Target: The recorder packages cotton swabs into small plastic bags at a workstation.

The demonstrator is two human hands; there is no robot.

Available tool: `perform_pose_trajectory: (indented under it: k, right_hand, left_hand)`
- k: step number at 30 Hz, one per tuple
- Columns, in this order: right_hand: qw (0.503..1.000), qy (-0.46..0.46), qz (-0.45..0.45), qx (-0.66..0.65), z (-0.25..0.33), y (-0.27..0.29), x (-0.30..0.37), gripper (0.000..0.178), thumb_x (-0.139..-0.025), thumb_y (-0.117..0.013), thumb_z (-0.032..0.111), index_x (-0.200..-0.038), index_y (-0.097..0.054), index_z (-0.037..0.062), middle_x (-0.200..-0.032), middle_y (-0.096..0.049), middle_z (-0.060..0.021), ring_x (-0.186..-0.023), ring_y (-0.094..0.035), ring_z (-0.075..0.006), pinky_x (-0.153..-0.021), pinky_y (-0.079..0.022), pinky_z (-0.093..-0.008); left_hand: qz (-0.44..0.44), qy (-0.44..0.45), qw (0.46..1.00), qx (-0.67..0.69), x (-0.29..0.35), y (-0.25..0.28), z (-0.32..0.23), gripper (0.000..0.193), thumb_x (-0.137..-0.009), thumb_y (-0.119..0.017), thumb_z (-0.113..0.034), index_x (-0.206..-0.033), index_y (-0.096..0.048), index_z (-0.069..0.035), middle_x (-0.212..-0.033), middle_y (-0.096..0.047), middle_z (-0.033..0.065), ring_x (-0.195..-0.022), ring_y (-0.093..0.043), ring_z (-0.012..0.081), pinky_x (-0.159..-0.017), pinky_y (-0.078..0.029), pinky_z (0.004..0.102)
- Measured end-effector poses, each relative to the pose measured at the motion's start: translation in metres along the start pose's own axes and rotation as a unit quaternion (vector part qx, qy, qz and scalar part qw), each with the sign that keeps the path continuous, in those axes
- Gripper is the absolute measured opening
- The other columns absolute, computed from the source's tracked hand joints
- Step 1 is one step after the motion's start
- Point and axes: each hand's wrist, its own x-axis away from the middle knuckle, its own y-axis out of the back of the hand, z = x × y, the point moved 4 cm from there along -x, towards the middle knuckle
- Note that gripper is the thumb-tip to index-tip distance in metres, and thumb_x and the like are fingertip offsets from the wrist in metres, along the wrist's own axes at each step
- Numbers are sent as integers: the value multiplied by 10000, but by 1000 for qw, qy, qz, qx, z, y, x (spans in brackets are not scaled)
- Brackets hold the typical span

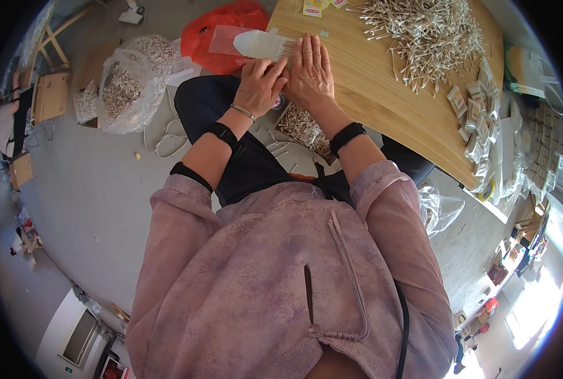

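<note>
A clear plastic packet with a white card and a row of cotton swabs in it lies at the table's near left corner. My left hand is at the packet's lower edge, fingers bent onto it and the index finger reaching toward the swabs. Flat beside it, my right hand has its fingers stretched out and held together, at the swab end of the packet. What lies under the right palm is hidden. A large loose pile of cotton swabs covers the table's far right part.
A red plastic bag sits beyond the packet. Several small filled packets lie along the right side of the wooden table. Below my hands stands a box of swabs. Large clear bags of swabs rest at left.
</note>
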Motion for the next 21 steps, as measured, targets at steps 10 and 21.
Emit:
perform_pose_trajectory:
  k: [10,21]
  right_hand:
    - [1000,-3,-11,1,-1,-1,1,717,-862,-408,350,-1404,-195,-68,-1478,-178,-244,-1398,-113,-362,-1141,-92,-438]
    - [1000,-1,-18,-5,-1,0,1,723,-861,-404,358,-1401,-194,-74,-1471,-188,-251,-1397,-116,-364,-1138,-108,-443]
  left_hand:
    - [-19,-22,999,-31,4,-3,-1,319,-889,-549,-254,-1169,-581,-104,-1067,-528,67,-997,-485,255,-901,-394,390]
    - [-24,-11,1000,-8,-1,-1,-1,317,-883,-551,-231,-1166,-570,-89,-1050,-541,78,-998,-489,269,-906,-392,395]
